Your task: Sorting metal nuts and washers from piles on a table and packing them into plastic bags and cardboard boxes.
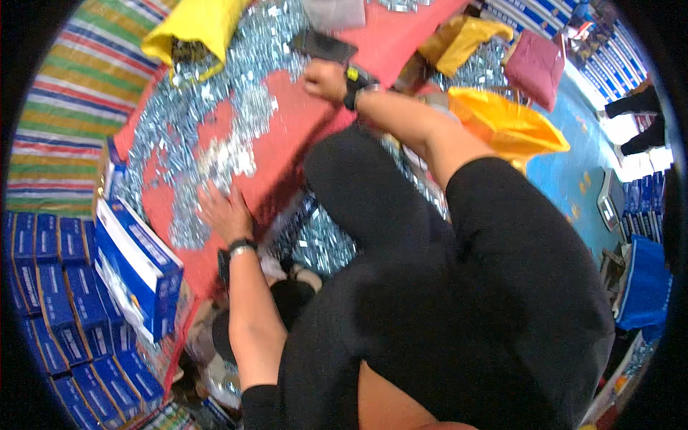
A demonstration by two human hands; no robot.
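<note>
My left hand [228, 215] lies with its fingers spread at the lower edge of a patch of small, shiny silver strips [228, 159] on a red-covered table [287, 154]. Farther off, my right hand [327, 81] rests over the red surface with its fingers curled in; whatever they hold, if anything, is hidden. A dark, flat, phone-like object [325, 46] lies just beyond that hand. Bluish-silver strips [168, 132] are heaped along the table's far left side. An open yellow bag [204, 29] stands on the heap, with strips around its mouth.
Blue boxes [79, 301] are stacked at the left, beside a blue-and-white carton [140, 269] against the table. More strips [322, 240] fill a container below the near edge. An orange bag [509, 129] and a maroon bag [535, 68] are at the right. Another person's dark-clothed limbs [634, 104] show far right.
</note>
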